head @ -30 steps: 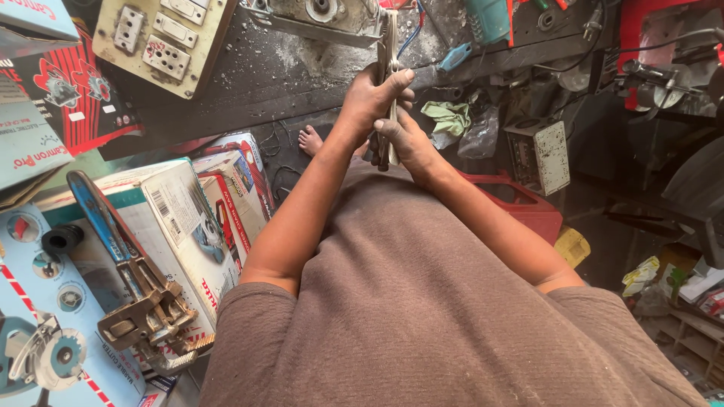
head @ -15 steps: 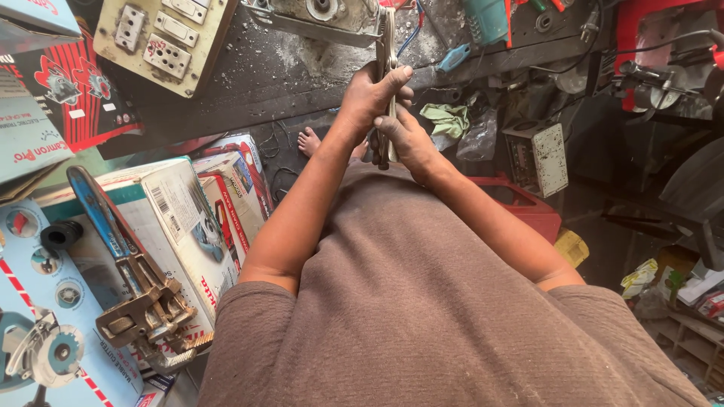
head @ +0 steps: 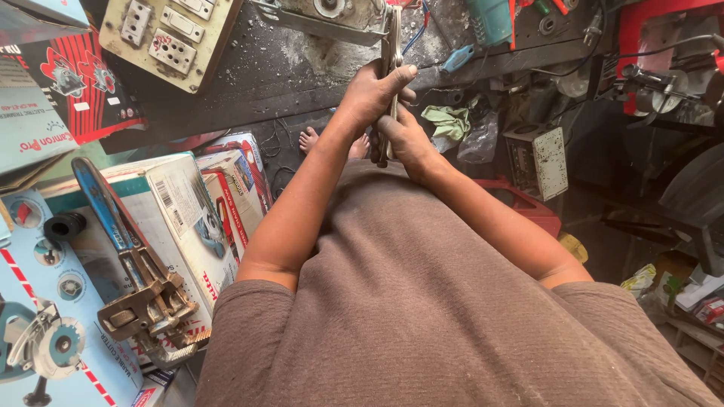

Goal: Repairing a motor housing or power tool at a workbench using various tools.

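On your left, a blue-handled pipe wrench (head: 128, 264) lies on tool boxes (head: 177, 218). Your left hand (head: 373, 90) and right hand (head: 400, 139) both wrap their fingers around long metal pliers (head: 391, 53), apparently biting the motor housing (head: 332, 15) on the surface. Next, squeeze steadily and hold alignment.

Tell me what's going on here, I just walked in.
A person in a brown shirt is gripping a long metal hand tool with both hands, the left hand higher up and the right hand lower on the handles. The tool's upper end reaches to a grey metal machine part on the dark, gritty workbench. A blue-handled pipe wrench lies untouched on cardboard boxes to the left, and a switchboard rests on the bench.
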